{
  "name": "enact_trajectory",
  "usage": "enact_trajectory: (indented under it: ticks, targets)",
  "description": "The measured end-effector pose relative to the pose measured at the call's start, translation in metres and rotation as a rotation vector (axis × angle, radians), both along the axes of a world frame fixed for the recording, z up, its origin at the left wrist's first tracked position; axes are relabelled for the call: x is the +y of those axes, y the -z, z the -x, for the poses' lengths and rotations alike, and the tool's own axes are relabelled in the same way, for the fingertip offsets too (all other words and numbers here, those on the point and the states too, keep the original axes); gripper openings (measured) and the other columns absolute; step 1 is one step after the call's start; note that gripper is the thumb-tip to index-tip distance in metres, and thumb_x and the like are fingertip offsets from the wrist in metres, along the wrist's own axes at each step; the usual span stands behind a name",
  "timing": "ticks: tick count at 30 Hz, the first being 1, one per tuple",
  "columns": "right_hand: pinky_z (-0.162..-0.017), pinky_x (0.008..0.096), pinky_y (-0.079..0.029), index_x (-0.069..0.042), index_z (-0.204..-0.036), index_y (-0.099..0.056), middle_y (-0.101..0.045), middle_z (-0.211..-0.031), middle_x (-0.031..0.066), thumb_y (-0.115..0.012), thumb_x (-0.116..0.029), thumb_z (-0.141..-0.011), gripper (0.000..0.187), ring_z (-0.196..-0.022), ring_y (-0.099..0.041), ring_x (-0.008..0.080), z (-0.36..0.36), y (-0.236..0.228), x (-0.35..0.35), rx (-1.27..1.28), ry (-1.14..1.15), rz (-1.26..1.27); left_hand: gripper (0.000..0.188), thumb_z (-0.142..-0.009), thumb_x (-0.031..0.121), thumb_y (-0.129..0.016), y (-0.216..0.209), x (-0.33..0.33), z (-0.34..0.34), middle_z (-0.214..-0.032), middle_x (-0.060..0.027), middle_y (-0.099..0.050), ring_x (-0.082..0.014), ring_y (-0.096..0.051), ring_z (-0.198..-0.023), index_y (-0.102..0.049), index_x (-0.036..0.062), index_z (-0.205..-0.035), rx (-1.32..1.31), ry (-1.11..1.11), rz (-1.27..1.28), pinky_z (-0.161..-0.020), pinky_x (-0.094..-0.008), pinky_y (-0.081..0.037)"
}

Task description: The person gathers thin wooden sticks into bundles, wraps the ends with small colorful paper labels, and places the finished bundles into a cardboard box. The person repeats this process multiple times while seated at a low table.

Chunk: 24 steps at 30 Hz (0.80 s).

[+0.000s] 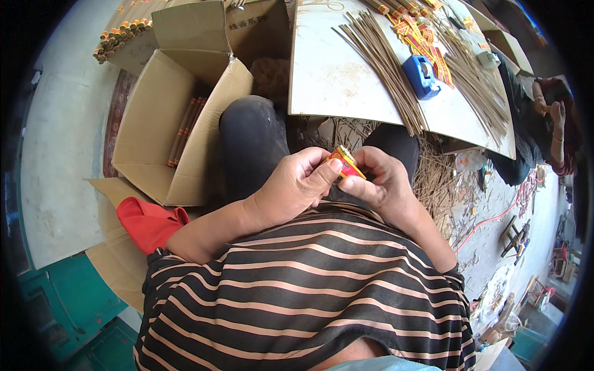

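Between my two hands, above my lap, is a bundle of incense sticks (345, 162) wrapped in a red and yellow paper band. Its cut end faces up, and the rest of its length is hidden. My left hand (299, 179) grips it from the left, with the thumb pressed on the band. From the right, my right hand (388, 181) pinches the band with thumb and bent fingers. Beyond my hands, loose brown incense sticks (385, 71) lie on a white table (337, 83), with red and yellow paper bands (421, 43) and a blue tape dispenser (421, 79) beside them.
At my left stands an open cardboard box (143, 117) with several wrapped bundles (187, 133) inside. More bundles (124, 37) are stacked at the far left. A red cloth (148, 224) lies by my left arm. Broken sticks (442, 185) litter the floor. Another person's hands (554, 117) show at far right.
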State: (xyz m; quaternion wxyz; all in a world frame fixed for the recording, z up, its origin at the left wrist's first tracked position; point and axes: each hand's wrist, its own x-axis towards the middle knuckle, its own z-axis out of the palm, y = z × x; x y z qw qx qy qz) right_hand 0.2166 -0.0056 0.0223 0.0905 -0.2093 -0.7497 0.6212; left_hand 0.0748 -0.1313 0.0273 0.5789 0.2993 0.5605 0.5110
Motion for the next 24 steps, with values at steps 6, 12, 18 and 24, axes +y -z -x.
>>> enact_trajectory:
  ticks: [6,12,18,24]
  targets:
    - [-0.058,0.0238,-0.041,0.000,-0.081,-0.057,-0.049,-0.071,0.0036,-0.062,-0.023,-0.085,0.023,-0.066,-0.046,0.0109,0.005,0.020,0.001,0.198,-0.028,-0.011,0.035,-0.094,0.037,-0.045,0.000,-0.003,0.006,-0.067,0.0005,-0.049,-0.0039,-0.044,-0.054,-0.051,0.0024,-0.100,-0.054,0.060,-0.042,-0.049,-0.0159,-0.037]
    - [-0.059,0.0243,-0.042,-0.001,-0.081,-0.057,-0.052,-0.074,0.0039,-0.061,-0.020,-0.086,0.020,-0.067,-0.049,0.0109,0.009,0.025,0.006,0.363,-0.089,0.004,0.037,-0.095,0.039,-0.042,0.000,-0.003,0.008,-0.067,0.0004,-0.049,-0.0033,-0.043,-0.053,-0.050,0.0033,-0.101,-0.189,0.107,-0.032,-0.048,-0.0153,-0.036]
    - [-0.063,0.0235,-0.043,-0.002,-0.081,-0.058,-0.054,-0.077,0.0039,-0.065,-0.016,-0.082,0.015,-0.071,-0.051,0.0107,0.005,0.031,0.012,0.320,-0.108,0.129,0.038,-0.094,0.041,-0.043,0.003,0.000,0.010,-0.067,-0.0003,-0.050,-0.0037,-0.043,-0.051,-0.050,0.0037,-0.101,-0.324,0.146,-0.018,-0.048,-0.0149,-0.036]
    - [-0.071,0.0254,-0.046,-0.002,-0.090,-0.062,-0.057,-0.089,0.0054,-0.071,-0.019,-0.076,0.023,-0.081,-0.055,0.0152,0.007,0.023,0.015,0.385,-0.071,0.104,0.041,-0.093,0.043,-0.043,0.007,0.004,0.015,-0.068,-0.0031,-0.053,-0.0050,-0.045,-0.049,-0.052,0.0030,-0.098,-0.486,0.276,-0.019,-0.046,-0.0150,-0.038]
